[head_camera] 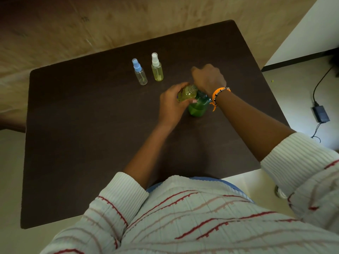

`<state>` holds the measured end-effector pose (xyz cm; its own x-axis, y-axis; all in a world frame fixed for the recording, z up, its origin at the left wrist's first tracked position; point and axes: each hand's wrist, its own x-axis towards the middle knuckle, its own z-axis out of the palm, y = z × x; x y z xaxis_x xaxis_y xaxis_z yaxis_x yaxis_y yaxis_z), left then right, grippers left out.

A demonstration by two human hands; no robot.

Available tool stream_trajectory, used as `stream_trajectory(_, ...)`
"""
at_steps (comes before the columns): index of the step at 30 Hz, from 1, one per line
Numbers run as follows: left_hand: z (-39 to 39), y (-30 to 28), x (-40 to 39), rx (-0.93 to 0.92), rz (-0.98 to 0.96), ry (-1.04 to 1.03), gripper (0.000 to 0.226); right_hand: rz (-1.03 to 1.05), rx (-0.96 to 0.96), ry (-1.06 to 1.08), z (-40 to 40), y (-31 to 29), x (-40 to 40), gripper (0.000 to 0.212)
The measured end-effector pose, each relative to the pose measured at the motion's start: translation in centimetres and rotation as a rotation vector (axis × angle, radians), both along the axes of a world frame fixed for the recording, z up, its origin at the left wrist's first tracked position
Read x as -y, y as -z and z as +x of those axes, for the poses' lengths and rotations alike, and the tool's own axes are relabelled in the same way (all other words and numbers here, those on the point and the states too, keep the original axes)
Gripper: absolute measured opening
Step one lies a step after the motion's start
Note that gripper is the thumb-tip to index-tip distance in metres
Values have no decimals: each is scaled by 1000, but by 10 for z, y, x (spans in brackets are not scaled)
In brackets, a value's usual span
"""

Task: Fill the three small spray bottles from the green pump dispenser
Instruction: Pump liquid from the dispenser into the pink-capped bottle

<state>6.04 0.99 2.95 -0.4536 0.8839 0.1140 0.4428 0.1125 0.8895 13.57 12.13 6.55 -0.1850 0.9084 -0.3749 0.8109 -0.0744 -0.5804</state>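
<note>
Because the right hand [209, 77] covers the pump head, its grip cannot be made out. Left hand [172, 103] curls around a yellowish spray bottle [187, 92], tilted against the green dispenser [199, 107] mid-table [91, 125].

matt dark table [91, 143], clear glossy plastic spray bottles [141, 77], ribbed knit sleeve [121, 197]

Dark brown table [91, 143] on a pale floor [293, 85]; black power adapter [320, 113] with its cable [320, 83] lying right of it.
</note>
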Motion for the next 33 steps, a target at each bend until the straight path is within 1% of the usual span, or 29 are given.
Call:
stream_trajectory(6,2,-3,0,18,23,-5,53,-119,-53,-58,2,-6,-4,59)
stream_trajectory(9,3,-3,0,8,17,0,51,-16,-44,27,3,-1,-3,53)
stream_trajectory(12,1,0,0,6,-8,-9,49,64,35,17,-2,-1,4,49)
stream_trajectory(14,0,2,1,13,-6,-4,49,59,33,7,-2,0,5,49)
stream_trajectory(17,1,-1,0,11,3,0,49,-11,-19,27,0,-1,2,50)
stream_trajectory(21,3,-4,-1,30,16,-9,49,-143,-160,65,1,-7,1,50)
stream_trajectory(24,3,-3,-2,11,18,0,49,-118,-225,120,1,-3,4,48)
stream_trajectory(28,-1,-1,-1,-20,-4,11,50,-61,-188,150,0,2,7,45)
stream_trajectory(33,-1,-2,-2,-13,0,6,51,-81,-195,129,1,-2,7,45)
